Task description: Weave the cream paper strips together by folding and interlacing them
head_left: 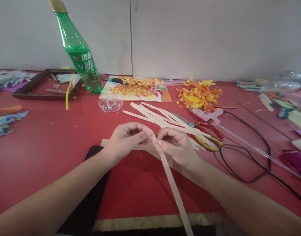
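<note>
Between my two hands runs a long cream paper strip (171, 178), its top end pinched and its tail hanging down past the table's front edge. My left hand (130, 137) is closed, thumb and fingertips on the upper end of the strip. Close beside it, my right hand (177, 144) pinches the same strip slightly lower. Just beyond the hands lies a loose pile of cream paper strips (162, 118). Scissors with red and yellow handles (209, 129) lie partly under that pile. More cream paper (182, 168) lies below my hands, partly hidden by them.
A green bottle (78, 55) stands beside a dark frame (19, 93). Behind the strips are a yellow-orange woven paper piece (138, 90) and orange paper scraps (199, 95). A pink glue gun (209, 115) trails a black cord (268, 147) at right. A black phone-like slab (91, 196) lies under my left forearm.
</note>
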`<state>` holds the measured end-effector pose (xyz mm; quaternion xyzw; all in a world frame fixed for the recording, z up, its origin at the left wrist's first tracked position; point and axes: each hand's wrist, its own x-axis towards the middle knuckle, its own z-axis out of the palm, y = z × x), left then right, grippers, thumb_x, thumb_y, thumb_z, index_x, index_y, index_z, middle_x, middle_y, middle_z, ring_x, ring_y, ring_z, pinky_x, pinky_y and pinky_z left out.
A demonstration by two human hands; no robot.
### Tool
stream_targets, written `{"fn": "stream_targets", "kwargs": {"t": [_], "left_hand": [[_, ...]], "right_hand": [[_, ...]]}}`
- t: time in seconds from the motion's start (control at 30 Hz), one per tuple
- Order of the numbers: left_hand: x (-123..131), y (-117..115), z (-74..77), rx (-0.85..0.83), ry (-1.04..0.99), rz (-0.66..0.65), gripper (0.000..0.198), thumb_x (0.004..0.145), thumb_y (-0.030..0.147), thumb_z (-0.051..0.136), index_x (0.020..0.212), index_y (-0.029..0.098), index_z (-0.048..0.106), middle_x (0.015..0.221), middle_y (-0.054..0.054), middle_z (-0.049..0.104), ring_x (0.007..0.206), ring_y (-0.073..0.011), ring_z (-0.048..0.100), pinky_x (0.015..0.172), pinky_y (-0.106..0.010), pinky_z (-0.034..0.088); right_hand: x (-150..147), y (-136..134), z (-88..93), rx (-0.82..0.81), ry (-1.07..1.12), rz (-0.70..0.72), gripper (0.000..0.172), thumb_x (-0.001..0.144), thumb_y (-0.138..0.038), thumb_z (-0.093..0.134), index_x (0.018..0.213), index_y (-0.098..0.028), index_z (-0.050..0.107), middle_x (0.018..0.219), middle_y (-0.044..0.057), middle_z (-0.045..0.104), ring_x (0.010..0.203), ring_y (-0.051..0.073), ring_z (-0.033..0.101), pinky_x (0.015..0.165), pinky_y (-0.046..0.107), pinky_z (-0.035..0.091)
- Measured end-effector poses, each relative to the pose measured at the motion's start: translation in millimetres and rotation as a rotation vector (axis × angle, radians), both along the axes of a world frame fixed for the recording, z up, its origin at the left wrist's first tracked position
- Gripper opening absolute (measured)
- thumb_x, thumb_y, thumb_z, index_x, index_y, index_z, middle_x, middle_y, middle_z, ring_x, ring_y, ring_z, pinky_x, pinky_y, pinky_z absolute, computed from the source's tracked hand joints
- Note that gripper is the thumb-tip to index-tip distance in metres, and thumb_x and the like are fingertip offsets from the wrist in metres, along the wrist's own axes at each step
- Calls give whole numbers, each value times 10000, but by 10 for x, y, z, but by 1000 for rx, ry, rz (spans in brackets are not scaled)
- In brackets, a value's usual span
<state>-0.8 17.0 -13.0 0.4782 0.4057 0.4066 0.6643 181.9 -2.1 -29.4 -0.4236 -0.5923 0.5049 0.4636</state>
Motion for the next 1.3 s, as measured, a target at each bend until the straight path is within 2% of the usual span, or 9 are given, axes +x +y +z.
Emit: {"fn": "stream_targets", "kwargs": {"t": [0.33,0.4,0.57,0.67,0.8,1.07,1.13,1.2,1.3], "left_hand": [[-32,144,-38,-46,-181,346,283,711,350,771,765,178,554,655,55,550,579,-67,571,622,-196,527],[-10,110,-18,-80,-143,252,345,716,421,757,831,188,531,684,44,567,584,-81,583,569,-200,524],[19,26,-13,-42,89,-231,367,679,442,773,843,163,601,681,14,577,531,-92,527,432,-193,470],[8,25,-43,34,196,-275,287,732,407,737,786,141,642,664,3,585,501,-79,516,456,-200,454],[10,40,-59,9,178,-171,288,710,390,763,709,136,628,581,23,561,454,-66,502,442,-187,422],[-32,148,-84,-135,-62,323,323,720,401,767,674,162,554,494,72,457,428,-37,444,434,-135,430],[-43,163,-84,-131,-77,374,328,720,423,761,686,167,558,503,70,454,433,-42,445,427,-137,435],[-42,152,-77,-140,-57,286,329,723,461,747,733,167,601,541,53,491,466,-51,474,445,-145,463],[-28,102,-62,-155,77,-33,329,690,440,780,780,144,667,611,10,577,541,-79,558,517,-180,528]], "right_hand": [[-27,0,7,-135,-4,11,55,707,-199,641,670,-176,608,620,-17,567,557,106,477,523,245,381],[-34,0,13,-138,3,-3,61,706,-201,643,665,-177,606,614,-20,563,549,103,469,513,244,371],[-46,8,29,-129,4,-30,96,690,-222,664,643,-178,592,593,-28,544,549,102,458,516,244,365],[-52,12,33,-126,2,-24,82,683,-215,661,659,-174,593,595,-33,523,550,98,437,516,241,352],[-50,21,27,-114,5,-7,96,704,-229,649,668,-173,580,589,-37,505,536,91,408,501,235,323],[-36,29,26,-108,18,-3,62,708,-190,623,669,-167,582,617,-32,520,544,88,428,509,233,326],[-41,23,29,-109,3,-15,65,702,-194,622,661,-167,580,621,-29,524,548,91,432,509,234,331],[-48,18,30,-108,-13,-22,65,699,-199,620,656,-168,582,616,-26,532,549,94,437,510,236,338],[-58,13,28,-105,-32,-40,74,710,-213,625,662,-169,590,614,-22,545,556,100,450,520,239,354]]}}
